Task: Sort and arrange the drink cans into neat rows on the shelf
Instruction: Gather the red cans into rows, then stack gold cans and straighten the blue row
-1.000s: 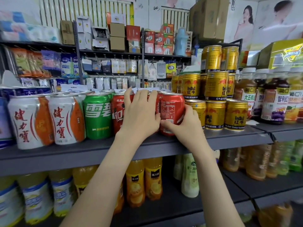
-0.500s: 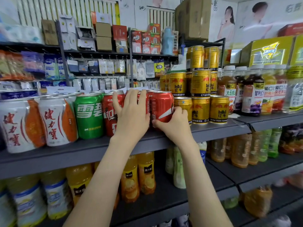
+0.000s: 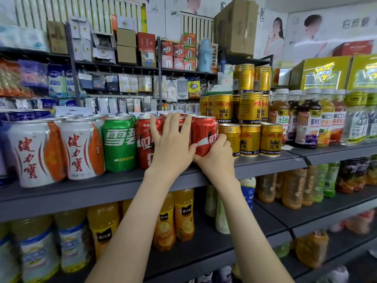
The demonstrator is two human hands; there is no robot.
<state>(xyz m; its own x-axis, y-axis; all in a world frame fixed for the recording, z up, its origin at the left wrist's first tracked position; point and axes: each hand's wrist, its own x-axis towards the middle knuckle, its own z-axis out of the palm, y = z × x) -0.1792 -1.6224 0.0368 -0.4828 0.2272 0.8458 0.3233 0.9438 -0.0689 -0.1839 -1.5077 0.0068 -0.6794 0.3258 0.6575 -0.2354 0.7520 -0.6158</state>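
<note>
- The left hand [image 3: 171, 146] lies flat with fingers spread against the fronts of the red cola cans [image 3: 145, 139], palm covering one can in the front row.
- The right hand [image 3: 216, 158] wraps the lower part of a red cola can [image 3: 204, 133], fingers curled round its right side; the can stands at the shelf's front edge.
- At three o'clock of that can, touching or just beside it, gold energy-drink cans [image 3: 250, 139] are stacked three levels high.
- At nine o'clock of the left hand stands a green soda can [image 3: 119, 144], then two white-and-orange cans [image 3: 81, 148].
- All stand on a grey shelf [image 3: 81, 190].
- Juice bottles [image 3: 308, 121] fill the shelf at three o'clock.
</note>
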